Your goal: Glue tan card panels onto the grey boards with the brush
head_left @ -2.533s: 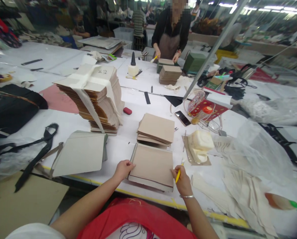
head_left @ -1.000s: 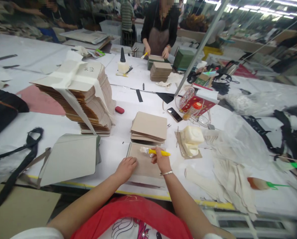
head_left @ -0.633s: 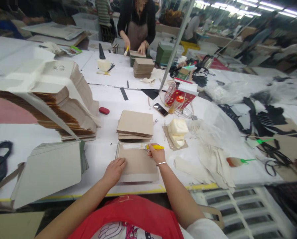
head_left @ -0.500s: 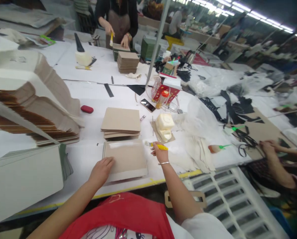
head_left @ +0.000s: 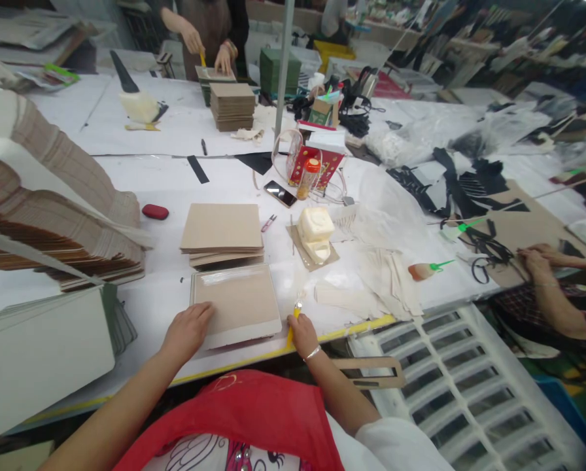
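Observation:
A tan board (head_left: 244, 294) with a glossy wet strip along its far edge lies on a pale panel in front of me. My left hand (head_left: 189, 327) rests on the board's left edge, fingers stretched over it. Just right of the board, my right hand (head_left: 303, 333) is closed around a yellow-handled brush (head_left: 297, 314), bristles pointing away from me and close to the white table. Behind the board sits a stack of tan boards (head_left: 222, 227). A cream-coloured glue container (head_left: 315, 230) stands on a small card to the right.
Green-edged panels (head_left: 52, 347) and a tall bundle of shaped boards (head_left: 67, 209) fill the left side. Toward the back are a phone (head_left: 280, 193), a red-capped jar (head_left: 309, 178) and small snips (head_left: 269, 223). Fabric strips (head_left: 396, 288) lie rightward. Co-workers' hands (head_left: 543, 261) are at right and across.
My right hand has drawn the brush toward the table's front edge and turned it to point away from me. My left hand stays on the board. The camera view has shifted.

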Tool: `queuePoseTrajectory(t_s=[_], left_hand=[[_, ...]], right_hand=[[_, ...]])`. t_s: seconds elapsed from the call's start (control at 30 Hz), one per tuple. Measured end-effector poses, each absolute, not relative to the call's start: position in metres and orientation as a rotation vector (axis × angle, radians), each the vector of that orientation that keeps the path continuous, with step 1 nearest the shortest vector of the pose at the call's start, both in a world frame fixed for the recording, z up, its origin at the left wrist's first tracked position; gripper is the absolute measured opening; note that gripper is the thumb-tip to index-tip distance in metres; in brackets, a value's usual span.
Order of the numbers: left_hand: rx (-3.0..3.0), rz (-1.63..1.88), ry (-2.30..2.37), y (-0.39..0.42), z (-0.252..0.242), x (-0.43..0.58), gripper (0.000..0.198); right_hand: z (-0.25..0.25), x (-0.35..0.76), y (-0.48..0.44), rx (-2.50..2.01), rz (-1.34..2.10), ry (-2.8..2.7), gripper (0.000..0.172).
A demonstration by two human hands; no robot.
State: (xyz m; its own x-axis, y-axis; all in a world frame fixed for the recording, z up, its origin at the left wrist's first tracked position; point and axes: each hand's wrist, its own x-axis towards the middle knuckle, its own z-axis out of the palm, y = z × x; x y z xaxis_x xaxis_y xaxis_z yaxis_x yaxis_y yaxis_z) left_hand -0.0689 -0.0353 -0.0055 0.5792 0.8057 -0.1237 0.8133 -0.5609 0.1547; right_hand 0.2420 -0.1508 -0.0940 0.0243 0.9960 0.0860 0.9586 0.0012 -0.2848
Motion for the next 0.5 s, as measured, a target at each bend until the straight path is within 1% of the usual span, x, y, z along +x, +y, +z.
queuePoseTrajectory(t_s=[0.17,0.3,0.37,0.5], left_hand=[[2.572,-0.153,1.348,-0.031,0.011,-0.061,0.033],[2.577,-0.258,1.345,-0.026,0.024,-0.053,0.027],[2.597,-0.281,1.346,-0.025,0.026,-0.052,0.026],[2.601,-0.297,1.36,-0.026,0.023,-0.055,0.026]], right_hand=[[-0.089,0.253,-0.145,-2.09,0.176,-1.898,0.025],[-0.085,0.245,-0.148,-1.968,0.2,-2.054,0.025],[-0.089,0.239,-0.152,-1.925,0.205,-2.118,0.022],[-0.099,0.235,-0.159,-1.99,0.204,-2.043,0.022]])
